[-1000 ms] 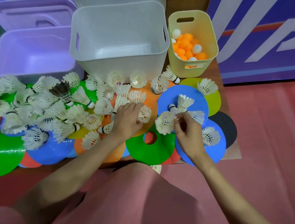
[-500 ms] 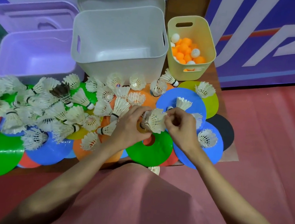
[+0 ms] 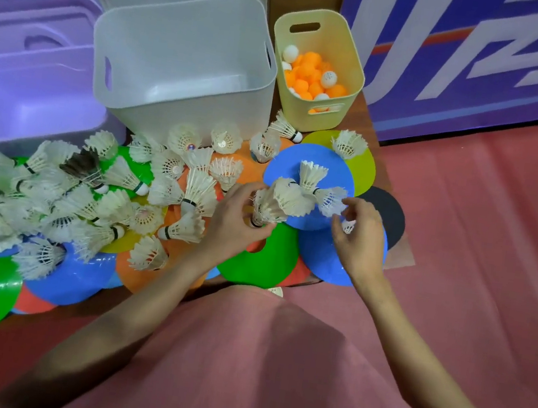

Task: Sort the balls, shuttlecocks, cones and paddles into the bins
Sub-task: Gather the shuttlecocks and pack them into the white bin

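- Right now our left hand [image 3: 241, 220] pinches a nested stack of shuttlecocks [image 3: 278, 201] near its cork end, fingers curled round the base, feathers fanning up and away from the palm.
- Just beyond those feathers, a single shuttlecock [image 3: 330, 200] lies on the blue cone [image 3: 286, 171], and our right hand [image 3: 357, 240] hovers beside it with fingers loosely spread, holding nothing we can make out.
- We judge the step in hand to be gathering shuttlecocks into one stack; the next move calls for the right hand to pinch that loose one by its cork and slot it into the stack's open feather end.
- Both forearms reach forward from our lap, wrists angled inward so the hands face each other across the stack.
- Up and away from the grip stands the white bin [image 3: 183, 64], nothing showing inside it, a likely home for the stack; right of it the yellow bin [image 3: 322, 38] holds orange and white balls [image 3: 309, 78].
- Far to the left of the grip, a big heap of shuttlecocks [image 3: 54, 194] waits on green, orange and blue cones, with a purple bin [image 3: 27, 93] behind it.
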`<control>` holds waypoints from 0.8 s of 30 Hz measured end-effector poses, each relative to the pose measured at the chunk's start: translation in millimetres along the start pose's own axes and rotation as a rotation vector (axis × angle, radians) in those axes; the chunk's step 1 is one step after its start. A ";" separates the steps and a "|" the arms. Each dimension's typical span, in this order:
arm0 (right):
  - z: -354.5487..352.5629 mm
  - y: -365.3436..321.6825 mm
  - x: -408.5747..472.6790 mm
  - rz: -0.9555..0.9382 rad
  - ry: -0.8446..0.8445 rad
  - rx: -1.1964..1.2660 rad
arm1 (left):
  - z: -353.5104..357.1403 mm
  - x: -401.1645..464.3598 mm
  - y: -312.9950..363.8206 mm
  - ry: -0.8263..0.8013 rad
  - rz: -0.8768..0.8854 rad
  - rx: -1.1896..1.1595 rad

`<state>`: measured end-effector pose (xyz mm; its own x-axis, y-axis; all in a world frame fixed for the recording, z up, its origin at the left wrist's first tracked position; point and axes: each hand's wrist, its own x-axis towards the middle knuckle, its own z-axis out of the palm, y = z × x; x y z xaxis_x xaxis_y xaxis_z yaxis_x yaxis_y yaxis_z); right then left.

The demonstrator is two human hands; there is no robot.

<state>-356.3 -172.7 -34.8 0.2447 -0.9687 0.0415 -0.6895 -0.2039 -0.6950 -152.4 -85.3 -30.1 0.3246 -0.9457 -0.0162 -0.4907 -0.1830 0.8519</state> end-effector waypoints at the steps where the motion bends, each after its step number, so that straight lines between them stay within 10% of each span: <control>1: -1.2 9.9 -1.9 -0.022 -0.027 -0.158 | 1.6 0.0 0.2 -0.012 -0.002 -0.004; 9: -13.2 24.5 -6.6 -0.161 -0.083 -0.633 | 10.8 8.7 0.9 -0.061 0.022 0.008; 24: -29.8 -54.3 13.4 -0.332 0.226 0.169 | -4.9 22.5 -2.7 -0.047 0.006 0.083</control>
<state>-335.9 -178.8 24.9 0.2663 -0.8648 0.4256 -0.4726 -0.5020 -0.7243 -139.8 -104.7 -30.1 0.2841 -0.9581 -0.0376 -0.5581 -0.1972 0.8060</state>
